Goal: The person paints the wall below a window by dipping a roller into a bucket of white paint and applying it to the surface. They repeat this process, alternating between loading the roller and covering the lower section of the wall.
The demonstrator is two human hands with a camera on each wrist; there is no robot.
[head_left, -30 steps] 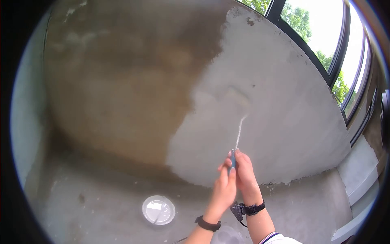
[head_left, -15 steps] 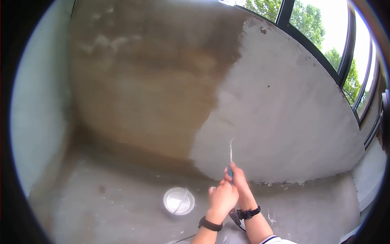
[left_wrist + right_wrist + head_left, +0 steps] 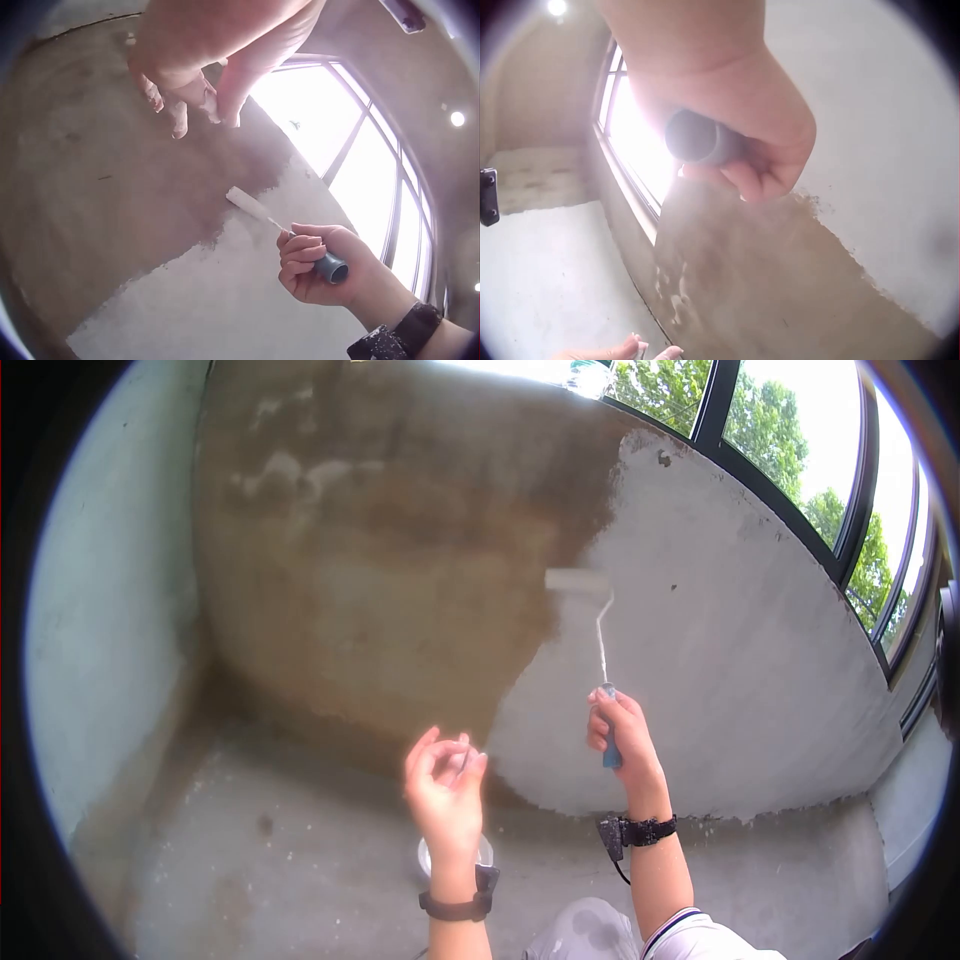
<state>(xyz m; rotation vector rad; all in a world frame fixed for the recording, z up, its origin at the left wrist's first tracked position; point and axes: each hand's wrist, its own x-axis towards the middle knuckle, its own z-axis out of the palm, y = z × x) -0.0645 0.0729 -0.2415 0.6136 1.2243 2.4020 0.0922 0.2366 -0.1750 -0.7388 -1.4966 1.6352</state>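
My right hand point(image 3: 620, 730) grips the blue handle point(image 3: 611, 752) of a paint roller, seen end-on in the right wrist view. From the handle a thin, paint-covered wire frame point(image 3: 601, 640) rises to the white roller sleeve point(image 3: 577, 581). The sleeve lies across the border between the bare brown wall point(image 3: 390, 590) and the pale coated part point(image 3: 720, 680). Lower left, my left hand point(image 3: 445, 790) is raised off the handle, fingers loosely bent and thumb near the fingertips. White smears show on its fingers point(image 3: 178, 124) in the left wrist view.
A white bucket point(image 3: 486, 852) on the grey floor point(image 3: 300, 870) is partly hidden behind my left wrist. Dark-framed windows point(image 3: 800, 525) line the upper right. A side wall point(image 3: 110, 610) stands at the left, and my knee point(image 3: 585, 932) shows at the bottom.
My left hand has come off the roller handle and moved left. The right hand has raised the roller, its sleeve now at the coating's edge. The head view has shifted too.
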